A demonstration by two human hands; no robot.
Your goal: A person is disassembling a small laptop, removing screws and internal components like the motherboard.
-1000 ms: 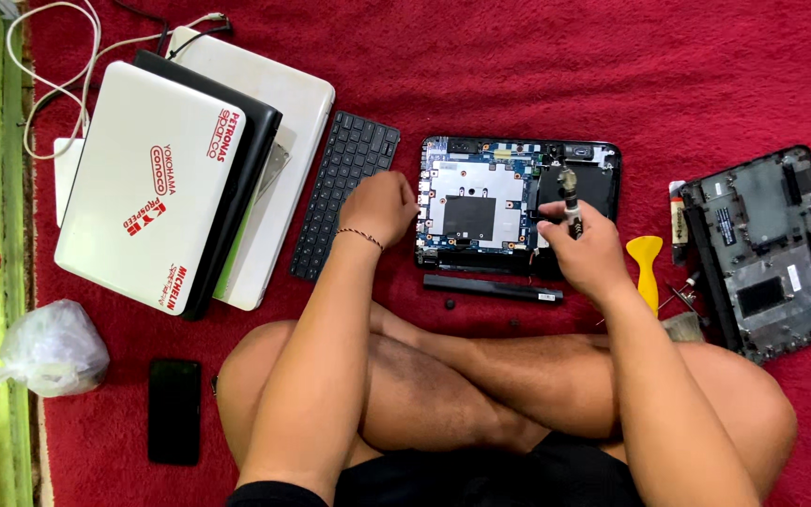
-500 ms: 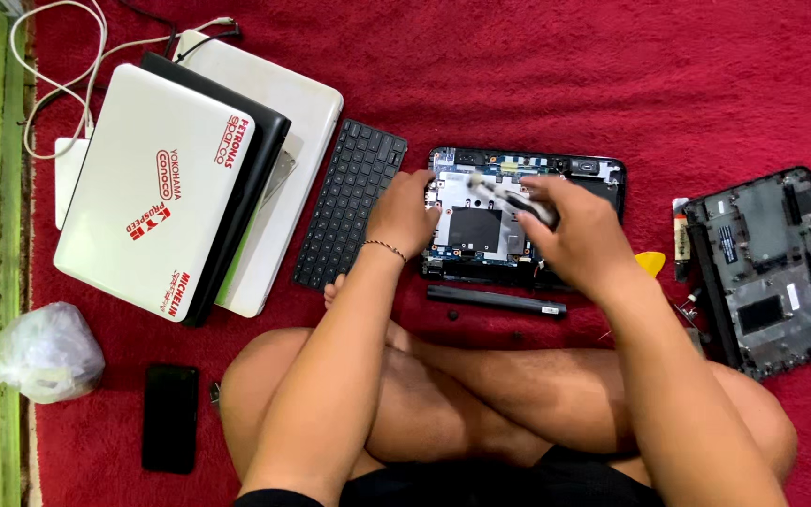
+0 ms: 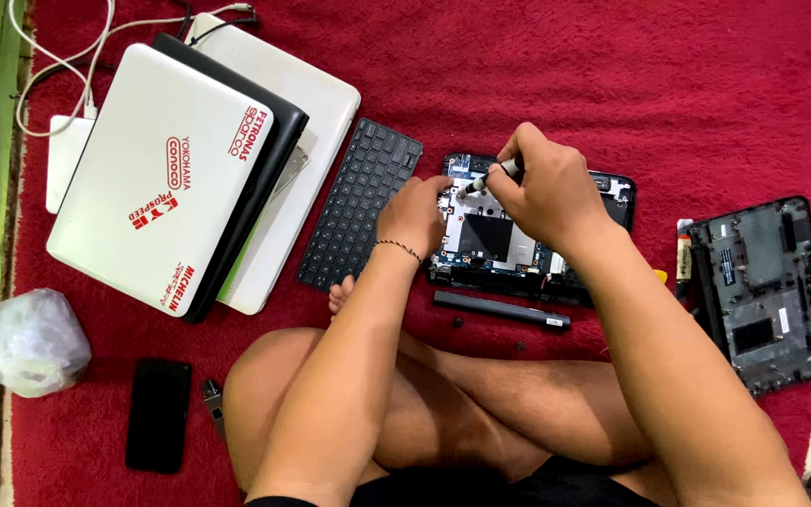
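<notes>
Bag: clear knotted plastic bag (image 3: 25, 340), far left at about 8 o'clock of the scene, on the red pile carpet (image 3: 565, 66).
Phone: flat black phone (image 3: 158, 414), just right of the bag, face up on the carpet.
Closed laptops: a stack of three — white stickered laptop (image 3: 157, 178) on top, a black one and a white one under it — at 10 o'clock, with a white charger cable (image 3: 44, 66) looping beyond.
Keyboard: loose black laptop keyboard (image 3: 360, 215), already lifted out, lying tilted between the stack and the open machine.
Left hand: left hand (image 3: 415, 214), fingers curled down onto the left edge of the chassis, bracing it; whether it pinches anything I cannot tell.
Work piece: opened black laptop chassis with bare circuit board (image 3: 509, 239), centre, just beyond the crossed legs.
Right hand: right hand (image 3: 542, 192), fingers clenched round a small black-and-silver screwdriver (image 3: 490, 176), tip down at the board's 11 o'clock corner.
Battery: long black battery bar (image 3: 502, 310), removed, touching nothing, just at 6 o'clock of the chassis.
Bottom cover: black plastic base cover (image 3: 762, 291), taken off, far right at 3 o'clock.
Progress: strip-down looks well along — keyboard, battery and cover are off; board still seated, screws apparently remain.
</notes>
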